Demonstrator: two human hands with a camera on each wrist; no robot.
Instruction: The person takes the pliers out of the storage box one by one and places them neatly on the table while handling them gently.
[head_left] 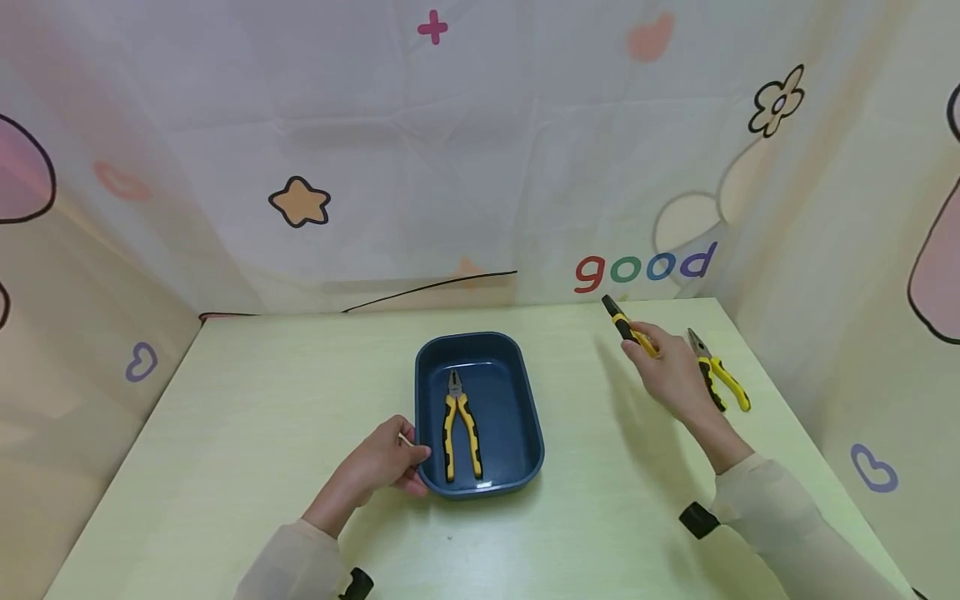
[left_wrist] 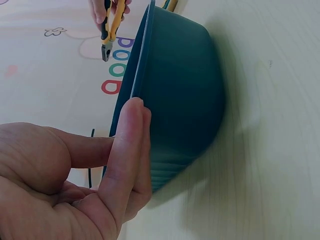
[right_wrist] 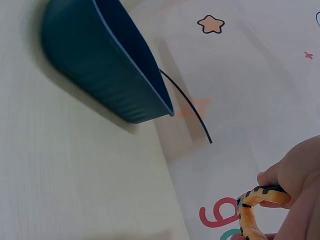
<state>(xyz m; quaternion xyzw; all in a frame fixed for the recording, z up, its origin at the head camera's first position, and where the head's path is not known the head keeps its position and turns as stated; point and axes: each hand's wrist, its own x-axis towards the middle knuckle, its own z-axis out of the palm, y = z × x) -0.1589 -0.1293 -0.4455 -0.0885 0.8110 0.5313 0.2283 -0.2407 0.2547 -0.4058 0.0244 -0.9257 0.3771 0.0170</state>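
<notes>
Blue, round-cornered tray (head_left: pixel 510 433) in the head view, standing on the pale green surface (head_left: pixel 262 433), about midway between its left and right edges and near the back edge. Inside, left of the tray's centre: yellow-and-black pliers (head_left: pixel 451 417), lying flat, nose toward the back, handles spread toward the near end. At the tray's near left corner, left hand (head_left: pixel 386 458), gripping the rim. Toward the surface's back right corner, right hand (head_left: pixel 667 371), holding second pliers (head_left: pixel 622 325) raised clear of the surface, nose toward the back edge. Just beside that hand, near the surface's right edge, third pliers (head_left: pixel 707 360). Behind, printed cloth (head_left: pixel 450 167) with coloured word "good" (head_left: pixel 647 267).

In the left wrist view, rim pinched between the left thumb and straight fingers, the latter along the outer wall. Farther off, second pliers in the right hand.

In the right wrist view, second pliers held by the handles, well apart from the tray.
</notes>
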